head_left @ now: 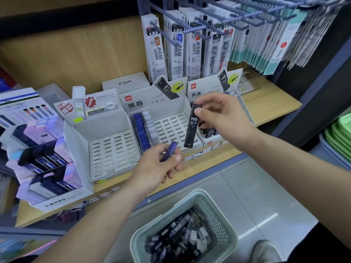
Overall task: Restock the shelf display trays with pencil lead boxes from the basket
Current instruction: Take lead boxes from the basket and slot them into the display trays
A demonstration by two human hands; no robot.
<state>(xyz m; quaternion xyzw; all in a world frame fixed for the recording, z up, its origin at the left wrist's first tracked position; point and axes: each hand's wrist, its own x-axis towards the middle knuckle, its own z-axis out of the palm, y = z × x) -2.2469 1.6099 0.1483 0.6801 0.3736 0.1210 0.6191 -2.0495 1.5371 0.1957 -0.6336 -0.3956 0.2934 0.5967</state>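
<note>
Pale green plastic basket (218,215) (holding loose lead boxes (169,247)) sits lowest; left hand (159,168) pinches a slim blue box (169,153), right hand (224,118) pinches a black HB 0.7 box (192,128).

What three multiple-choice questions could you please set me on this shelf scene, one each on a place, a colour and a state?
1. Where is the pale green plastic basket?
A. hanging from the pegs
B. below the wooden shelf, by a grey shoe
C. inside a tray

2. What colour is the slim box in the left hand?
A. blue
B. red
C. yellow

3. How is the black box marked HB 0.7?
A. lying in the basket
B. slotted in a tray
C. pinched in the right hand

Answers:
1 B: it sits low in view, under the shelf's front edge.
2 A: blue plastic juts from that hand.
3 C: that hand grips its top end in the air.
</note>
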